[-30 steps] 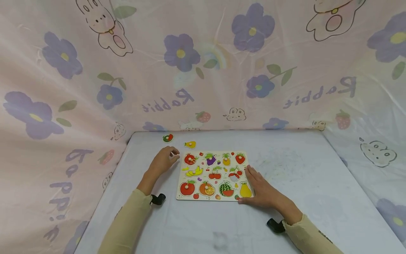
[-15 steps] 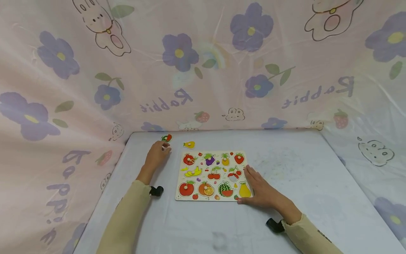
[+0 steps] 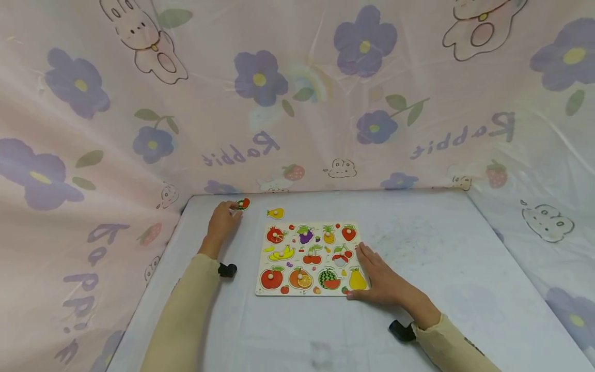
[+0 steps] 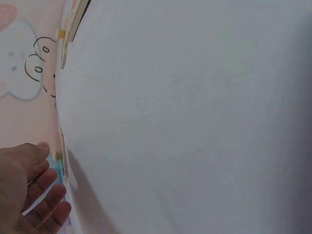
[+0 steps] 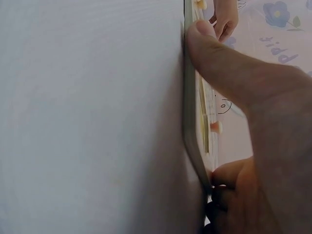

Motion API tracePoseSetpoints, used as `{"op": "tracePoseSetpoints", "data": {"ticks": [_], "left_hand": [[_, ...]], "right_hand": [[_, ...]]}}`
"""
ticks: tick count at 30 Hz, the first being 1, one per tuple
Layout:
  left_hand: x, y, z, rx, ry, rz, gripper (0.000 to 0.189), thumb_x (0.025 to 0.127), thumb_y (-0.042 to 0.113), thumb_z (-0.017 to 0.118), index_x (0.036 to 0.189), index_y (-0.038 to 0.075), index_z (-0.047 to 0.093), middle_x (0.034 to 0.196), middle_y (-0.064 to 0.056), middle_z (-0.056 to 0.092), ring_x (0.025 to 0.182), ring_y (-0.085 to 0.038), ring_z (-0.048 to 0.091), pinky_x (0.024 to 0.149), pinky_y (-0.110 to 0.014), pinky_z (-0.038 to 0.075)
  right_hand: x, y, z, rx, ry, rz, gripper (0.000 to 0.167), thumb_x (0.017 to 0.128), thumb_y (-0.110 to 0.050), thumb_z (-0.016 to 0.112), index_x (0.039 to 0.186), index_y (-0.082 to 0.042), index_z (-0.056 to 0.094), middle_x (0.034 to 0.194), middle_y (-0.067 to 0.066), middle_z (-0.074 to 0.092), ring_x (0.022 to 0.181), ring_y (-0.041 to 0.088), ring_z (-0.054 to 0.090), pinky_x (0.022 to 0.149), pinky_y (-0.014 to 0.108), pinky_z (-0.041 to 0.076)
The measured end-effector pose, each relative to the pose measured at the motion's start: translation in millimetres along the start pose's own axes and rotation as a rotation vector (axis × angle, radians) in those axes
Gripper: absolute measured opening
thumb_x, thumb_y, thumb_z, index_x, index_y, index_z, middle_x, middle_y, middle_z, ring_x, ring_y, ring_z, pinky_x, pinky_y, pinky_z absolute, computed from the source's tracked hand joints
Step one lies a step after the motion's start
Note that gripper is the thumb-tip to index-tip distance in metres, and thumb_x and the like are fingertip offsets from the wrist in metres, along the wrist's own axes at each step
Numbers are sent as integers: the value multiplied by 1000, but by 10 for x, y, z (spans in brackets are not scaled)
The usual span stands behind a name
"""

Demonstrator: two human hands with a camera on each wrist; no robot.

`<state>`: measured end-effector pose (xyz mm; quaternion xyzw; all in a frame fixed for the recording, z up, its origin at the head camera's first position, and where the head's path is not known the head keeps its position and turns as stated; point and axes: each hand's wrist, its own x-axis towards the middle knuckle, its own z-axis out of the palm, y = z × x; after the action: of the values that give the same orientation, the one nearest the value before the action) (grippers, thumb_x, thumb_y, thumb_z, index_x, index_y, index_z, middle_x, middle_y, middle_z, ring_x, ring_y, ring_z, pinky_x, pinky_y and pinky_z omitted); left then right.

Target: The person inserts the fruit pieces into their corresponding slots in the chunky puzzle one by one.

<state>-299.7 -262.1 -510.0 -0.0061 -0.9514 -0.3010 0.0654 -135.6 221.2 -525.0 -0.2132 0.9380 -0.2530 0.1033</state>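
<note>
My left hand (image 3: 221,224) reaches to the far left of the table, fingertips right at the left edge of a loose watermelon puzzle piece (image 3: 243,204). In the left wrist view the thumb and loosely bent fingers are near the piece's small knob (image 4: 56,155). A loose pear puzzle piece (image 3: 276,213) lies to its right. My right hand (image 3: 385,279) rests against the front right corner of the wooden fruit puzzle board (image 3: 261,289), thumb at the front edge, fairly straight fingers along the right edge. Knobbed fruit pieces sit in the board; its front-right watermelon and pear pictures show no knobs.
A white table (image 3: 279,336) bears everything. Behind it and to the sides hangs a pink printed curtain (image 3: 316,129) with flowers and rabbits. Black wrist mounts stick out from the left cuff (image 3: 227,270) and the right cuff (image 3: 402,331).
My left hand has moved from the board's left side away and leftward to the loose watermelon piece. My right hand stays at the board's corner. The head view has shifted slightly.
</note>
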Motion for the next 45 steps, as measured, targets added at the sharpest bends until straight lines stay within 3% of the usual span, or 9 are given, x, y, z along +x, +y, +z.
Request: {"op": "tracePoseSetpoints", "data": {"ticks": [10, 22, 30, 38, 45], "left_hand": [[134, -76, -29, 39, -35, -42, 45, 108, 20, 63, 147, -2, 58, 138, -23, 59, 125, -42, 59, 102, -57, 51], [260, -20, 25, 99, -42, -8, 44, 106, 20, 68, 144, -2, 63, 148, -28, 57, 137, -47, 53, 114, -61, 43], [296, 30, 63, 158, -74, -39, 42, 108, 24, 66, 143, 1, 65, 143, -26, 59, 129, -45, 58, 107, -59, 49], [259, 32, 63, 155, -49, -45, 30, 106, 23, 70, 127, 1, 71, 126, -21, 69, 115, -39, 65, 95, -54, 54], [240, 19, 76, 138, -36, -61, 22, 106, 23, 71, 120, 5, 73, 120, -17, 72, 109, -36, 68, 90, -52, 55]], "right_hand": [[4, 6, -1, -4, -1, -9, 133, 81, -68, 85, 169, 4, 16, 178, 23, 10, 163, 43, 15, 128, 61, 19], [-4, 13, -3, -8, 0, -10, 133, 80, -68, 85, 169, 4, 16, 178, 22, 9, 163, 43, 15, 128, 60, 19], [-5, 24, 8, -20, 0, -12, 134, 80, -69, 85, 169, 4, 16, 178, 22, 10, 163, 42, 16, 128, 59, 19], [-9, 10, 7, -15, 5, -14, 133, 80, -68, 86, 169, 4, 17, 178, 22, 10, 163, 42, 16, 129, 59, 18], [-5, 5, 2, -9, 7, -11, 133, 81, -68, 85, 169, 4, 16, 178, 22, 10, 163, 43, 15, 128, 60, 19]]}}
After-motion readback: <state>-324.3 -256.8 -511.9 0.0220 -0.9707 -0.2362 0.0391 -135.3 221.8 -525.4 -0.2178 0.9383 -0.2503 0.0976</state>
